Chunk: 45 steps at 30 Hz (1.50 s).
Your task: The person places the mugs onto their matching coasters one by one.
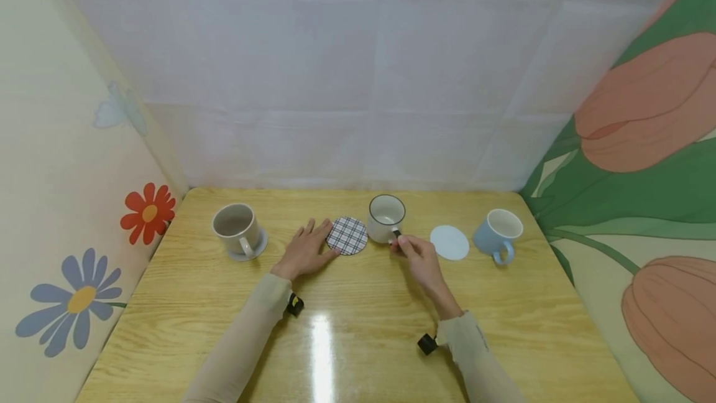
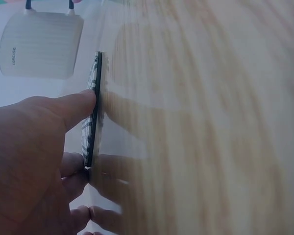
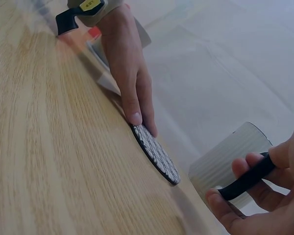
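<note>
A white enamel-style mug (image 1: pixel 383 229) with a dark rim stands upright beside a round plaid coaster (image 1: pixel 348 236), close over the table. My right hand (image 1: pixel 418 260) pinches its black handle (image 3: pixel 249 177) between thumb and fingers. At the coaster's left side rests my left hand (image 1: pixel 306 250), fingers spread and fairly straight. Its thumb (image 2: pixel 78 105) touches the coaster's near edge, while the other fingers lie along the far-left side. The coaster lies flat, and its dark underside edge shows in the left wrist view.
On the left a grey mug (image 1: pixel 232 233) stands on a grey coaster (image 1: pixel 260 247). A pale blue round coaster (image 1: pixel 450 242) lies right of the right hand, with a blue mug (image 1: pixel 488 238) beyond it. A white cloth backdrop (image 1: pixel 335 111) closes off the table's far edge.
</note>
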Each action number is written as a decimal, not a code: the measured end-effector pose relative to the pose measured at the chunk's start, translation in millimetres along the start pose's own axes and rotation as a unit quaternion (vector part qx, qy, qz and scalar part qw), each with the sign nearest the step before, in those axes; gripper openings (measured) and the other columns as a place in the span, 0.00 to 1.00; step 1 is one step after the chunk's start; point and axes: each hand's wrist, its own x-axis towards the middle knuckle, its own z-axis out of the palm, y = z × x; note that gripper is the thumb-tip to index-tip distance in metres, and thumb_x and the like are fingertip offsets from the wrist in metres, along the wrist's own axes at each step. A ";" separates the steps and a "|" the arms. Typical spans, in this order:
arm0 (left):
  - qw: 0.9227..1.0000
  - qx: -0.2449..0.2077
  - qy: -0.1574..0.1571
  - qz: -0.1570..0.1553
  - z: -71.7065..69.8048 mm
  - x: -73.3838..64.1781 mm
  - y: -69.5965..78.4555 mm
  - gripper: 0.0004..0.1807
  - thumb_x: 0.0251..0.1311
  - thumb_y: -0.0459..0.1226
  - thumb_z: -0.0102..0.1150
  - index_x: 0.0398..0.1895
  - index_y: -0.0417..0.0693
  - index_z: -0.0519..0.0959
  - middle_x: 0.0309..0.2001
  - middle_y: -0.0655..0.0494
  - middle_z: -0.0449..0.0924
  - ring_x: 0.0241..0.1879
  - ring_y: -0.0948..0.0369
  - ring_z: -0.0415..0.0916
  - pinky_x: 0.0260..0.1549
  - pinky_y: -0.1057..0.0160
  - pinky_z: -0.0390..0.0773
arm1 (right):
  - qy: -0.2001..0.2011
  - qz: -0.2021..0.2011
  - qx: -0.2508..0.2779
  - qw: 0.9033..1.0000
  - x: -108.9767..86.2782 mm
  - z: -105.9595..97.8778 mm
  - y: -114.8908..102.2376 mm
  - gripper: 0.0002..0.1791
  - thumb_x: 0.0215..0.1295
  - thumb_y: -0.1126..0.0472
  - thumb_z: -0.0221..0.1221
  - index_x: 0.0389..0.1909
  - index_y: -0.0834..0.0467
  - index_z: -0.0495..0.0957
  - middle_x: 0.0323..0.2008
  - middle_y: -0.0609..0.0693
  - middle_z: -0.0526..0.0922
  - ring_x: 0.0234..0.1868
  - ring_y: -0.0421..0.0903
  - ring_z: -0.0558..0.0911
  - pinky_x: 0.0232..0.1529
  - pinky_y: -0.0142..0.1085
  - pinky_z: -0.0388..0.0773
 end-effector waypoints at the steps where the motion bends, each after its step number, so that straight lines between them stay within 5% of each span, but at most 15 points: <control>1: 1.000 0.000 -0.002 -0.001 -0.3 -0.1 0.2 0.45 0.78 0.57 0.55 0.87 0.47 0.52 0.87 0.49 0.47 0.87 0.41 0.37 0.85 0.40 0.37 | -0.001 0.000 0.001 1.000 0.2 0.2 -0.2 0.19 0.85 0.65 0.50 0.49 0.81 0.80 0.53 0.77 0.83 0.55 0.63 0.87 0.61 0.46 0.87; 8: 1.000 -0.002 0.002 0.000 -1.1 -0.2 0.9 0.44 0.78 0.57 0.54 0.87 0.47 0.53 0.87 0.48 0.48 0.86 0.40 0.38 0.85 0.39 0.38 | -0.009 -0.006 0.008 1.000 1.4 2.0 -1.4 0.19 0.85 0.66 0.50 0.49 0.81 0.80 0.52 0.78 0.82 0.54 0.62 0.87 0.61 0.47 0.87; 15: 1.000 -0.002 0.000 -0.001 -1.5 -0.6 1.7 0.45 0.78 0.58 0.54 0.87 0.47 0.52 0.87 0.48 0.47 0.87 0.41 0.37 0.85 0.39 0.37 | -0.007 -0.013 0.002 1.000 1.5 5.4 -2.1 0.17 0.84 0.67 0.51 0.48 0.80 0.81 0.51 0.77 0.83 0.49 0.50 0.88 0.59 0.43 0.88; 24: 1.000 -0.004 0.006 0.006 -2.9 -1.7 2.9 0.44 0.78 0.56 0.55 0.86 0.45 0.54 0.86 0.46 0.49 0.86 0.39 0.40 0.85 0.37 0.39 | -0.005 -0.017 0.009 1.000 2.0 13.0 -4.0 0.17 0.83 0.67 0.52 0.47 0.79 0.82 0.50 0.76 0.84 0.54 0.70 0.86 0.60 0.51 0.87; 28: 1.000 -0.003 0.010 0.010 -3.2 -2.0 3.2 0.43 0.78 0.56 0.55 0.86 0.44 0.54 0.86 0.46 0.50 0.86 0.38 0.41 0.85 0.37 0.40 | -0.004 -0.016 0.007 1.000 3.1 15.3 -3.0 0.17 0.84 0.66 0.52 0.46 0.78 0.82 0.50 0.76 0.84 0.52 0.64 0.87 0.62 0.55 0.86; 32: 1.000 -0.003 0.006 0.007 -4.0 -2.8 4.4 0.44 0.78 0.57 0.54 0.87 0.46 0.53 0.87 0.47 0.49 0.86 0.40 0.39 0.85 0.38 0.39 | -0.006 -0.014 0.004 1.000 3.0 17.1 -3.9 0.17 0.83 0.66 0.52 0.47 0.80 0.81 0.51 0.77 0.84 0.48 0.51 0.89 0.60 0.45 0.88; 39: 1.000 0.001 0.005 0.004 -2.7 -3.0 3.4 0.43 0.79 0.56 0.54 0.87 0.46 0.53 0.87 0.48 0.49 0.86 0.39 0.40 0.85 0.38 0.40 | -0.010 -0.011 -0.002 1.000 3.2 21.6 -6.3 0.18 0.84 0.65 0.52 0.48 0.79 0.81 0.50 0.76 0.84 0.53 0.65 0.87 0.61 0.47 0.87; 45: 1.000 0.010 -0.002 0.003 -0.9 -1.0 1.0 0.44 0.79 0.57 0.53 0.87 0.48 0.51 0.87 0.49 0.47 0.86 0.40 0.38 0.85 0.39 0.38 | -0.013 -0.006 -0.005 1.000 3.3 23.8 -6.5 0.18 0.84 0.65 0.51 0.47 0.78 0.82 0.51 0.75 0.85 0.54 0.64 0.87 0.60 0.43 0.87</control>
